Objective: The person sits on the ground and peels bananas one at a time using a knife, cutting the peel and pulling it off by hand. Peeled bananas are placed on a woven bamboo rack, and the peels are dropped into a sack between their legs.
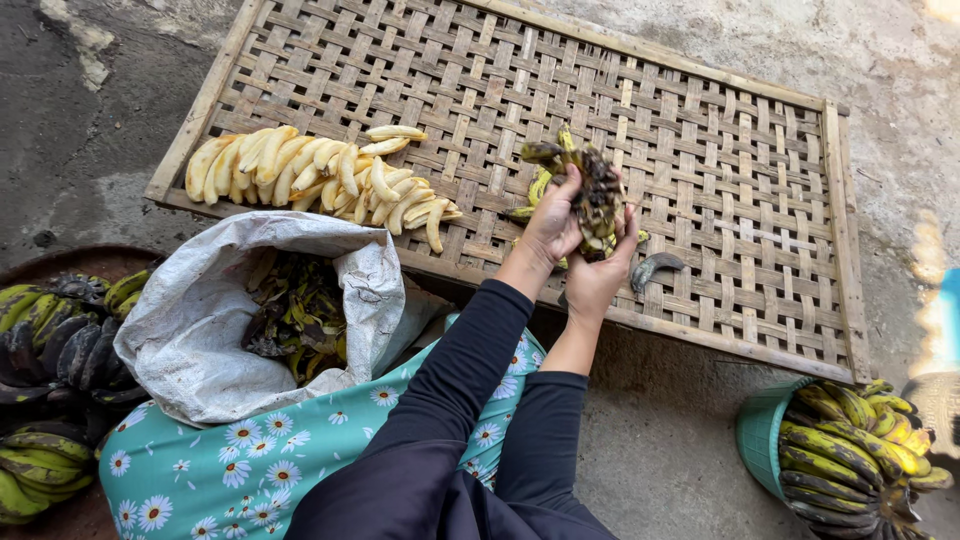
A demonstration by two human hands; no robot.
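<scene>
Both of my hands are raised over a woven bamboo tray (740, 200) lying on the ground. My left hand (552, 225) grips a small bunch of yellow bananas with blackened skins (595, 195) from the left side. My right hand (598, 275) holds the same bunch from below. A heap of peeled pale-yellow bananas (320, 175) lies on the tray's left part, well away from my hands. One dark piece of peel (655, 268) rests on the tray just right of my right hand.
A white sack (200, 330) holding banana peels sits open by my flowered lap. Dark, unpeeled banana bunches (50, 350) are piled at the left edge. A green basket (760, 440) full of bananas stands at the lower right. Bare concrete ground surrounds the tray.
</scene>
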